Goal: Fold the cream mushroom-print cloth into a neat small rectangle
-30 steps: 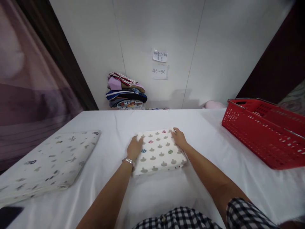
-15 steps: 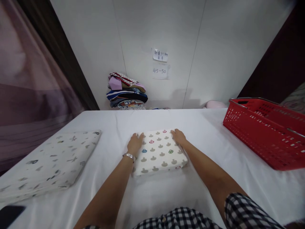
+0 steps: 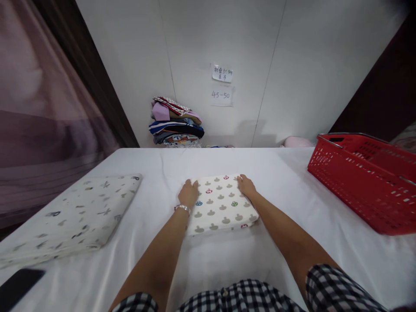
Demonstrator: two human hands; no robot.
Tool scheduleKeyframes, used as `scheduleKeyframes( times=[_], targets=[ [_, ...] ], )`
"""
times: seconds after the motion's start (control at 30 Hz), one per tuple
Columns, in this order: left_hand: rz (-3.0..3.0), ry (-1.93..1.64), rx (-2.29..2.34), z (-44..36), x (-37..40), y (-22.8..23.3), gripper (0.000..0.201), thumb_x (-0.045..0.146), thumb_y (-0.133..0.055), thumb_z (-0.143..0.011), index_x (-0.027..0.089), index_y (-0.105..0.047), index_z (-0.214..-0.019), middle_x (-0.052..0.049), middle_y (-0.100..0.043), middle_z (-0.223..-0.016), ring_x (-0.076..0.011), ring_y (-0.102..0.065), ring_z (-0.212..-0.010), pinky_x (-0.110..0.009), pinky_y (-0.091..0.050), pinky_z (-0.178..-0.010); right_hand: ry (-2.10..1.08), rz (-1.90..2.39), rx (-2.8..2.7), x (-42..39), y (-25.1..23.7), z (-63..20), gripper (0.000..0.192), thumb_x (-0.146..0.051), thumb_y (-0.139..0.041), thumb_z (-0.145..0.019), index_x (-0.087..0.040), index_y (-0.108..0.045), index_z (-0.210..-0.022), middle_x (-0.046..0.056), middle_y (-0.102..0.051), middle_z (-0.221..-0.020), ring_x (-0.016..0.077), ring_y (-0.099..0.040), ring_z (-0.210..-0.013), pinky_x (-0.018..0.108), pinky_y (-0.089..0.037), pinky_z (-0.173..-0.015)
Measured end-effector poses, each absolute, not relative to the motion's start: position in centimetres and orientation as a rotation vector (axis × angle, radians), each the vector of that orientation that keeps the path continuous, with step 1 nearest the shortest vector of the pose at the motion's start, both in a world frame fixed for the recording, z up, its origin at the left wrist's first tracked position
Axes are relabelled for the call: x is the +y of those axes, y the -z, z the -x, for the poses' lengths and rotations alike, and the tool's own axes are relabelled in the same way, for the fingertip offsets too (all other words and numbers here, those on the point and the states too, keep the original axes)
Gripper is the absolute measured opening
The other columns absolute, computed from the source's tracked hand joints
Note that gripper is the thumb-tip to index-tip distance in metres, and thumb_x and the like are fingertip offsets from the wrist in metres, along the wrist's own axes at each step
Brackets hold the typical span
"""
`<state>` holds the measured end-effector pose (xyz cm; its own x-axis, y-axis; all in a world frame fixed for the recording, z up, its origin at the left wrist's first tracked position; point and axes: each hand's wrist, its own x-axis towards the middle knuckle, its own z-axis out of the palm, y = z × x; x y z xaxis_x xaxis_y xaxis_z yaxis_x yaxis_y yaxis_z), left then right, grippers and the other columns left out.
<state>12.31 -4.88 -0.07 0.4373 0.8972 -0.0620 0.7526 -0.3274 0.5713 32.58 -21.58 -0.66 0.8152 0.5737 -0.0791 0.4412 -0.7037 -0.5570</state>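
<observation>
A folded white cloth (image 3: 222, 206) with a mushroom print in grey, red, blue and green lies flat in front of me. My left hand (image 3: 188, 193) grips its far left corner, thumb on top and the other fingers mostly out of sight at the side. At the far right corner, my right hand (image 3: 247, 186) holds the edge the same way. A silver bracelet (image 3: 182, 209) circles my left wrist. The cloth's near edge shows stacked layers.
A larger folded cloth (image 3: 74, 212) with a leaf-like print lies at left, near a dark flat object (image 3: 21, 286). A red basket (image 3: 360, 182) stands at right. Behind the white-covered table (image 3: 279, 162) rises a pile of folded fabrics (image 3: 177, 123) against the wall.
Both hands stay at the cloth's far corners. The whole view has shifted slightly, so more of the dark flat object shows at lower left.
</observation>
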Motion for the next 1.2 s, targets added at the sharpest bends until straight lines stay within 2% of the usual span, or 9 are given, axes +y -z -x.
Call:
scheduleKeyframes(
  times=[0.13, 0.23, 0.43, 0.57, 0.7, 0.83, 1.0, 1.1, 1.2],
  targets=[
    [-2.102, -0.34, 1.329, -11.6, -4.5, -0.5, 0.056, 0.052, -0.035, -0.089, 0.014, -0.043, -0.129, -0.018, -0.056, -0.126, -0.0299, -0.052, -0.118, -0.042, -0.039, -0.096, -0.325, 2.425, -0.812, -23.1, -0.6, -31.9, 0.051, -0.042, -0.038, -0.092, -0.016, -0.04, -0.136, 0.015, -0.058, -0.122, 0.0269, -0.052, -0.116, 0.038, -0.039, -0.096],
    [-2.058, -0.354, 1.265, -10.3, -5.1, -0.4, 0.06, 0.053, -0.042, -0.085, 0.015, -0.041, -0.132, -0.016, -0.05, -0.134, -0.0284, -0.048, -0.123, -0.04, -0.038, -0.1, -0.193, 2.274, -0.977, -25.4, -0.7, -30.0, 0.055, -0.039, -0.042, -0.09, -0.019, -0.033, -0.141, 0.011, -0.043, -0.14, 0.0246, -0.038, -0.13, 0.04, -0.03, -0.107],
    [-2.216, -0.474, 1.179, -8.6, -8.3, 1.3, 0.066, 0.047, -0.046, -0.085, 0.012, -0.033, -0.139, -0.016, -0.034, -0.146, -0.0281, -0.029, -0.136, -0.039, -0.026, -0.11, -0.285, 2.116, -1.254, -29.3, 2.0, -26.1, 0.051, -0.042, -0.045, -0.087, -0.021, -0.047, -0.133, 0.007, -0.032, -0.148, 0.0233, -0.022, -0.139, 0.042, -0.02, -0.114],
    [-2.223, -0.5, 1.177, -8.0, -8.7, 1.2, 0.067, 0.05, -0.042, -0.086, 0.01, -0.034, -0.138, -0.017, -0.039, -0.143, -0.0278, -0.036, -0.132, -0.038, -0.03, -0.107, -0.331, 2.098, -1.091, -30.1, 2.9, -25.7, 0.053, -0.046, -0.045, -0.086, -0.019, -0.049, -0.132, 0.007, -0.026, -0.151, 0.0224, -0.018, -0.141, 0.041, -0.016, -0.115],
    [-2.104, -0.378, 1.268, -6.4, -8.6, 0.1, 0.071, 0.056, -0.041, -0.085, 0.014, -0.03, -0.141, -0.018, -0.054, -0.13, -0.03, -0.053, -0.116, -0.04, -0.041, -0.095, -0.47, 1.997, -0.667, -31.2, 3.2, -24.9, 0.059, -0.049, -0.05, -0.083, -0.021, -0.045, -0.134, 0.007, -0.035, -0.147, 0.023, -0.031, -0.136, 0.039, -0.026, -0.113],
    [-2.048, -0.269, 1.354, -5.1, -9.6, -0.1, 0.072, 0.056, -0.041, -0.085, 0.013, -0.029, -0.141, -0.018, -0.061, -0.118, -0.0325, -0.057, -0.11, -0.042, -0.041, -0.091, -0.582, 1.838, -0.507, -32.6, 4.2, -23.9, 0.065, -0.049, -0.057, -0.078, -0.023, -0.042, -0.136, 0.006, -0.046, -0.139, 0.0238, -0.046, -0.126, 0.037, -0.041, -0.104],
    [-1.96, -0.313, 1.263, -3.9, -11.6, 0.7, 0.068, 0.055, -0.047, -0.083, 0.017, -0.034, -0.138, -0.016, -0.062, -0.118, -0.0289, -0.06, -0.105, -0.039, -0.043, -0.089, -0.516, 1.816, -0.531, -33.6, 4.5, -25.7, 0.064, -0.037, -0.059, -0.075, -0.021, -0.043, -0.135, 0.007, -0.048, -0.137, 0.0241, -0.048, -0.124, 0.039, -0.04, -0.104],
    [-1.894, -0.335, 1.235, -3.7, -11.2, 0.8, 0.073, 0.057, -0.049, -0.081, 0.016, -0.032, -0.139, -0.014, -0.065, -0.112, -0.0271, -0.063, -0.099, -0.037, -0.044, -0.087, -0.603, 1.847, -0.585, -33.4, 3.3, -27.8, 0.073, -0.035, -0.062, -0.073, -0.022, -0.035, -0.14, 0.007, -0.056, -0.13, 0.0243, -0.055, -0.115, 0.04, -0.042, -0.101],
    [-1.841, -0.37, 1.288, -5.0, -9.3, 0.2, 0.08, 0.057, -0.049, -0.081, 0.013, -0.025, -0.142, -0.017, -0.063, -0.116, -0.0286, -0.06, -0.107, -0.038, -0.041, -0.092, -0.754, 1.882, -0.557, -31.7, 1.6, -29.3, 0.083, -0.038, -0.064, -0.074, -0.019, -0.025, -0.145, 0.009, -0.064, -0.117, 0.0234, -0.064, -0.099, 0.037, -0.05, -0.091]
  ],
)
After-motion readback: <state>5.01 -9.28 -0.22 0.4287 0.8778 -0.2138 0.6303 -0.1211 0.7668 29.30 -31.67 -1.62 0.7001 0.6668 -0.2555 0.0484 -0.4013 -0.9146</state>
